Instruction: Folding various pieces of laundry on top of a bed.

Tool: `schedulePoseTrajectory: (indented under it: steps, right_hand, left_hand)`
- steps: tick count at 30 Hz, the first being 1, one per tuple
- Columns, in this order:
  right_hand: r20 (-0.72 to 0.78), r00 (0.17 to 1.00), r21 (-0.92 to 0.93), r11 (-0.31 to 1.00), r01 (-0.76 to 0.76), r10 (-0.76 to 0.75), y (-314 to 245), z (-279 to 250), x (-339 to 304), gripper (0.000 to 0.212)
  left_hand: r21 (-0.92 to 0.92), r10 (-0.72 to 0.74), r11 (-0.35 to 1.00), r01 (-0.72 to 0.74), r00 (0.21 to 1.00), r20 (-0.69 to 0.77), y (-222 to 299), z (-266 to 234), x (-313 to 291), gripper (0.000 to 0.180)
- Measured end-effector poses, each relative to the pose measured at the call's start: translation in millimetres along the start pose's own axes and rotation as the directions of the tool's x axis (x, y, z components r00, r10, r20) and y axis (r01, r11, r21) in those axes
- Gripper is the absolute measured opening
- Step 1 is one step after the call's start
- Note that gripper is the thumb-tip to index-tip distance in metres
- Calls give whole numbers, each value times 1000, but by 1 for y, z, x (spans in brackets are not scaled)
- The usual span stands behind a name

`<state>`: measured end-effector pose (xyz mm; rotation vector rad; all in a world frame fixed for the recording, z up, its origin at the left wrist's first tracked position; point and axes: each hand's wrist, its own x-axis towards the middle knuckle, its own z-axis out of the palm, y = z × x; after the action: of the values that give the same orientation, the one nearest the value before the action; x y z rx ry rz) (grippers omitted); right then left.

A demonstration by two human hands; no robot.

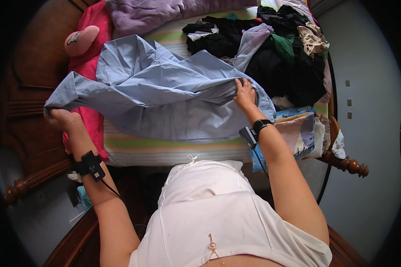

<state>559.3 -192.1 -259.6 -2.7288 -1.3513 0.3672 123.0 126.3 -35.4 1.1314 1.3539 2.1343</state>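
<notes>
A large light blue cloth [165, 95], rumpled into long folds, stretches across the bed between my hands; its exact kind I cannot make out. At its left end my left hand [63, 119] is closed on a corner, fingers mostly hidden by the fabric. Toward the other end my right hand [245, 95] grips the cloth, its fingers over the top and folds gathering beside it. Part of the cloth lies over a bright pink piece of bedding [87, 69].
Beneath is a bed with a striped sheet [173, 153] and a dark wooden headboard [33, 84]. A pink cushion [81, 41] and purple bedding [165, 13] lie at the far left. Dark clothes [289, 66] pile up at right, above plastic packages [298, 131]. A turned wooden post [349, 165] juts out.
</notes>
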Motion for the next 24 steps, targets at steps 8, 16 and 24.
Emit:
schedulePoseTrajectory:
  steps: [8,16,24]
  right_hand:
    - [-93,989,-18,993,-120,118,50,-4,20,23]
    - [-192,972,684,692,230,-134,-39,-112,25,18]
    - [-389,899,851,295,434,-201,-87,-215,-11,13]
  left_hand:
    - [357,-127,931,72,983,133,-33,22,-26,38]
    - [374,-231,919,-125,600,766,-90,32,-148,21]
    - [144,-162,954,-261,-46,986,18,56,-298,81]
